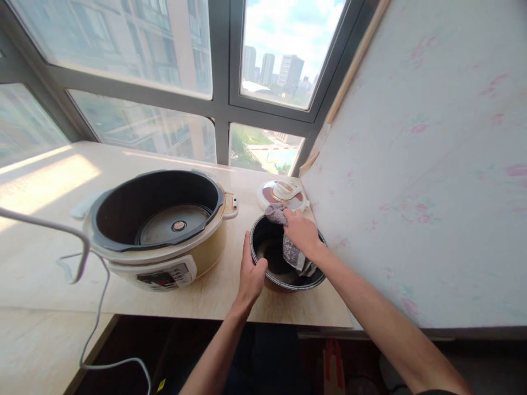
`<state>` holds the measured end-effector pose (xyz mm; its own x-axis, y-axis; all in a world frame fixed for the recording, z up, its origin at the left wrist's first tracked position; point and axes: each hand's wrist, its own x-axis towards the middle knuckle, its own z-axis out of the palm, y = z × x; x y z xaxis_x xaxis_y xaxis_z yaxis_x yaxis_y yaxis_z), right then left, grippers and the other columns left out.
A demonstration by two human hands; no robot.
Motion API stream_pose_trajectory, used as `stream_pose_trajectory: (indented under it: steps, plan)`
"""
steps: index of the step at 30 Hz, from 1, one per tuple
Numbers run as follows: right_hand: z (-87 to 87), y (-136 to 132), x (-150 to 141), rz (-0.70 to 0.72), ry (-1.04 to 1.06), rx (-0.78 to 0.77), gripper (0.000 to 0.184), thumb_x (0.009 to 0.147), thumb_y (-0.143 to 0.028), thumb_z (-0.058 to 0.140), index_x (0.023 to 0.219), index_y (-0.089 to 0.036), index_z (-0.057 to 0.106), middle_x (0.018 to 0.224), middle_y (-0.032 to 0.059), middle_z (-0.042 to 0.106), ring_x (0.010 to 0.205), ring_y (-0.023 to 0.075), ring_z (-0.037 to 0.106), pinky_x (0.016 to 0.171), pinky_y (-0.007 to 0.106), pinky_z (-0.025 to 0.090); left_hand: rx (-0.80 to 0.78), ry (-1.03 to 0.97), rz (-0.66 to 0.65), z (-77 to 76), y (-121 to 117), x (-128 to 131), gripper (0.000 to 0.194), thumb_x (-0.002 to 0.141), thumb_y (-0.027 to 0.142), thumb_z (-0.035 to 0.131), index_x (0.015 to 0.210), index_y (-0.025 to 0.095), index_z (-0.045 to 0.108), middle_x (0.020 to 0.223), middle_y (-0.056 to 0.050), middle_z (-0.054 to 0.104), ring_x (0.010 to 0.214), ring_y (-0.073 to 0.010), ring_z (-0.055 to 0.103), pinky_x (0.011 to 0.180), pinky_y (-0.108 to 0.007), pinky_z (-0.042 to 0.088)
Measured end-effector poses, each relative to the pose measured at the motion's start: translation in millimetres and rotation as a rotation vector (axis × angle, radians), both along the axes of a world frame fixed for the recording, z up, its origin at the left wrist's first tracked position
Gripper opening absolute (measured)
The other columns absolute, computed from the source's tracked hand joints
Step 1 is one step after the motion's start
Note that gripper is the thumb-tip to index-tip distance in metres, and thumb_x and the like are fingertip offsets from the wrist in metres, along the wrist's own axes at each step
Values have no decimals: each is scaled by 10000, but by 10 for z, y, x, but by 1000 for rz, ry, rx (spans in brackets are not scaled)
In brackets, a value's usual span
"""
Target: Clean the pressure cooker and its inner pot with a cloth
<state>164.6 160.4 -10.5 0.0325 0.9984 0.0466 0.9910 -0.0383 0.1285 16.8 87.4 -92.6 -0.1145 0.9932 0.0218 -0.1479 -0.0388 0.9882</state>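
A dark inner pot point(272, 252) stands on the counter in front of me. My left hand point(252, 270) grips its left rim, thumb over the edge and fingers along the outside wall. In my right hand point(302, 233) is a grey patterned cloth point(293, 253), bunched over the pot's far rim, with its lower end hanging inside. The fingers of that hand are closed round the cloth. Left of the pot sits the cream electric pressure cooker body point(209, 253), lidless, its dark inside and heating plate showing. Behind the pot lies a white and brown lid point(267, 193).
A grey cord point(99, 307) loops over the counter's left side and hangs down its front. Windows point(272, 71) rise behind the counter point(230, 299). A flowered wall point(411, 164) closes off the right side. Below the front edge is a red-handled bag point(333, 365).
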Motion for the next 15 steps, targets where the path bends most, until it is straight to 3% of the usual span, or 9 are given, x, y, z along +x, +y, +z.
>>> stream_pose_trajectory:
  steps: [5,10,15]
  plan:
    - [257,-81,229,-152,-64,-69,333,991,-231,453,1283,-217,613,1223,189,620,1016,304,723,814,381,547,-18,-5,107,67,-13,109,848,773,134,528,1600,111,342,1678,-93,337,1571,-240,261,1301,-356,160]
    - [534,-131,497,-236,-10,-263,391,915,-195,483,1243,-188,697,1204,195,712,1123,347,696,864,401,528,8,-14,162,84,-27,165,778,808,133,511,1577,128,393,1657,-94,381,1558,-245,300,1302,-373,185]
    - [619,-261,560,-120,2,-434,351,844,-251,558,1124,-220,768,1136,148,763,1027,321,720,764,360,514,15,-24,176,28,-13,178,751,826,141,501,1571,134,407,1649,-91,394,1559,-248,297,1304,-379,191]
